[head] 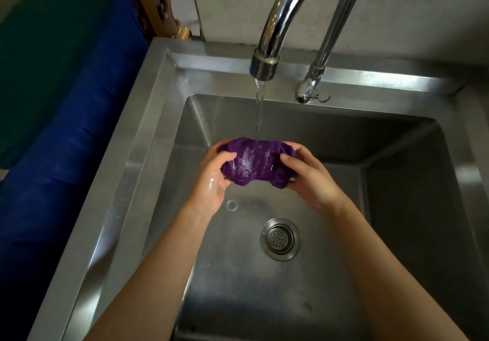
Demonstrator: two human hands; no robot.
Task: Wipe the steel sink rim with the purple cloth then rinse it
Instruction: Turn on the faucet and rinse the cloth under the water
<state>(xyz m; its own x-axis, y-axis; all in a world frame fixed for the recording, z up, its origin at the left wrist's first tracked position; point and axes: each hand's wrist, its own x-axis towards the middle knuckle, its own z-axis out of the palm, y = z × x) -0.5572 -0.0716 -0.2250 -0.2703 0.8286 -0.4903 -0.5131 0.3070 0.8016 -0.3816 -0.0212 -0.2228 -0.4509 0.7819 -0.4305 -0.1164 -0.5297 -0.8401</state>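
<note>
A wet purple cloth [255, 164] is bunched up above the basin of the steel sink [137, 134]. My left hand [211, 182] grips its left end and my right hand [309, 179] grips its right end. A thin stream of water [259, 110] falls from the chrome tap spout [266, 65] onto the top of the cloth. The cloth shines with water. The sink rim runs along the left and back edges and looks damp near the back left corner.
A round drain strainer [280, 238] sits in the basin floor below my hands. A second chrome pipe with a small valve [309, 90] stands on the back rim. A blue and green surface [53, 102] lies left of the sink. Carved wood [156, 2] stands behind.
</note>
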